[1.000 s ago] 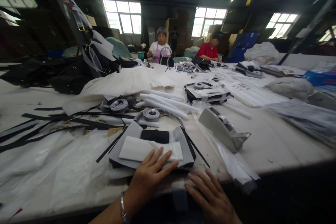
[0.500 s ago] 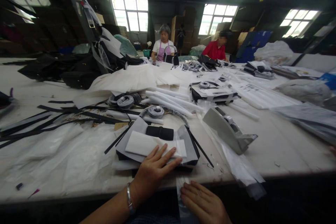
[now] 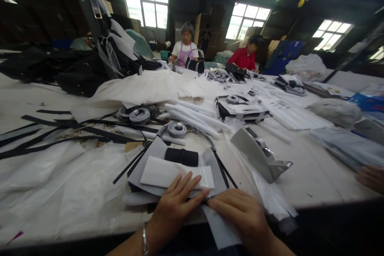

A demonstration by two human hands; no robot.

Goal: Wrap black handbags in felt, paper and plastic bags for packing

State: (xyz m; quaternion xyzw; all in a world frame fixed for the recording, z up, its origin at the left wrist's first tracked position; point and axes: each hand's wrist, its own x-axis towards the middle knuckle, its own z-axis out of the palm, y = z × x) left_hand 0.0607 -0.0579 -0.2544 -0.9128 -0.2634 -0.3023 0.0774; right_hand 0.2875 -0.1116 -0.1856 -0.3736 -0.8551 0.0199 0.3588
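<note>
A black bag (image 3: 135, 187) lies flat at the table's front edge, partly covered with pale wrapping paper (image 3: 150, 153). On top rest a black roll (image 3: 181, 157) and a white folded sheet (image 3: 162, 173). My left hand (image 3: 179, 208) presses on that folded sheet with its fingers stretched out. At the bag's near right corner, my right hand (image 3: 244, 212) is closed, its fingers bent at the edge. A thin white sheet (image 3: 221, 228) hangs from below its thumb over the table edge; the fingertips are partly hidden. A plastic-wrapped handle (image 3: 205, 136) arches behind the bag.
A grey tape dispenser (image 3: 258, 154) stands to the right. Black strips (image 3: 99, 131) and clear plastic bags (image 3: 87, 180) lie left. Coiled straps (image 3: 176, 129) and white rolls (image 3: 195, 118) sit behind. Another person's hand (image 3: 372, 178) shows at the right edge; two people work across the table.
My right hand has moved up from the hanging plastic strip to the bag's near right corner, its fingers now bent. My left hand stays flat on the folded sheet. The view has shifted slightly.
</note>
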